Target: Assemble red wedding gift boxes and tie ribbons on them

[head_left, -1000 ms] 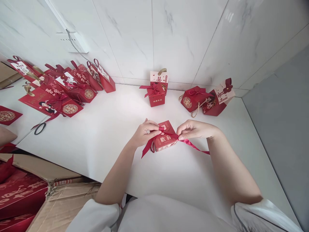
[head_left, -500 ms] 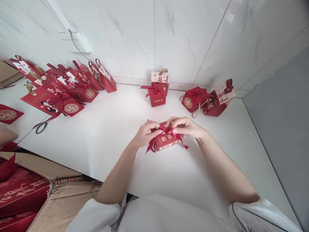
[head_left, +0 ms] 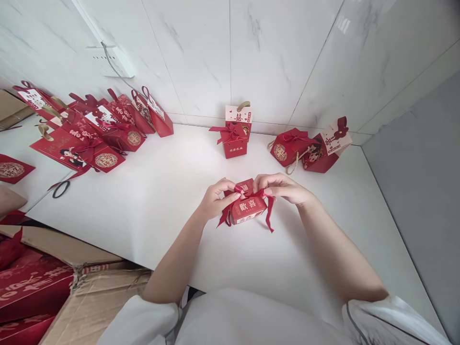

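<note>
A small red box with pale printed characters sits on the white table in front of me. Red ribbon runs over its top, and loose tails hang down at both sides. My left hand pinches the ribbon at the box's left, thumb and finger together. At the right, my right hand grips the ribbon between thumb and fingers, just above the box. The fingers partly cover the top of the box.
Behind stand a small red box with a bow and two more boxes at the right. Many red gift boxes crowd the left, near a black ring. An open cardboard carton is at lower left; another person's arm shows above it.
My right hand has moved slightly right, away from my left hand, drawing the ribbon with it. The right ribbon tail now hangs straighter down. My left hand has barely moved.
</note>
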`<state>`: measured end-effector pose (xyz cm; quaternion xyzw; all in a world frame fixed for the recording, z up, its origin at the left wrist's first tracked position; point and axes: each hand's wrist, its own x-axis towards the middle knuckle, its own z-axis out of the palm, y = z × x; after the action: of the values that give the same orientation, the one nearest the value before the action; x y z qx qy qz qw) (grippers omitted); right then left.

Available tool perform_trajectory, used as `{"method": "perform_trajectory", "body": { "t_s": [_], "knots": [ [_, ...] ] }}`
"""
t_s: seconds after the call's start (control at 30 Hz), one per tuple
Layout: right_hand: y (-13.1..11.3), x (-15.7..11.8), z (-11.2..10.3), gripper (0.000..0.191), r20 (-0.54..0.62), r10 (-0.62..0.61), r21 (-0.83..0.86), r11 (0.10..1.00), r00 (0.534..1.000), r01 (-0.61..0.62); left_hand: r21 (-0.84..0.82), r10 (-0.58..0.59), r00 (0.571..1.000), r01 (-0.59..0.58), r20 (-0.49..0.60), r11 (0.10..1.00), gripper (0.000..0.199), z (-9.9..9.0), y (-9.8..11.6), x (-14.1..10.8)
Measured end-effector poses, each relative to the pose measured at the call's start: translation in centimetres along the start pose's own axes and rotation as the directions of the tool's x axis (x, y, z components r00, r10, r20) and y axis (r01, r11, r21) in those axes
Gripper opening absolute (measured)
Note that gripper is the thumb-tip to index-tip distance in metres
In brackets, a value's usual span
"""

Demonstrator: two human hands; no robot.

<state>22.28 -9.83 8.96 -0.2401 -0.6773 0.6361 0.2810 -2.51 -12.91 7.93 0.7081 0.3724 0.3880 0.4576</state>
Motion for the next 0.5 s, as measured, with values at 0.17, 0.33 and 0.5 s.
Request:
{"method": "perform_trajectory", "body": {
  "t_s": [0.17, 0.33, 0.5],
  "knots": [
    [-2.5, -0.4, 0.9, 0.039, -0.124, 0.110, -0.370, 0.917, 0.986, -0.149, -0.117, -0.017, 0.998, 0.024, 0.059, 0.993, 0.030, -0.8, 0.9, -0.3],
    [-3.5, -0.5, 2.5, 0.023, -0.163, 0.027, -0.682, 0.719, 0.986, -0.132, 0.185, -0.092, 0.996, 0.087, 0.018, 0.979, 0.042, -1.7, 2.0, -0.8],
    [-4.0, -0.7, 3.6, 0.009, -0.115, -0.038, -0.835, 0.546, 0.993, -0.075, 0.481, -0.091, 0.995, 0.101, -0.044, 0.871, 0.024, -0.9, 3.0, -1.0]
  ]
}}
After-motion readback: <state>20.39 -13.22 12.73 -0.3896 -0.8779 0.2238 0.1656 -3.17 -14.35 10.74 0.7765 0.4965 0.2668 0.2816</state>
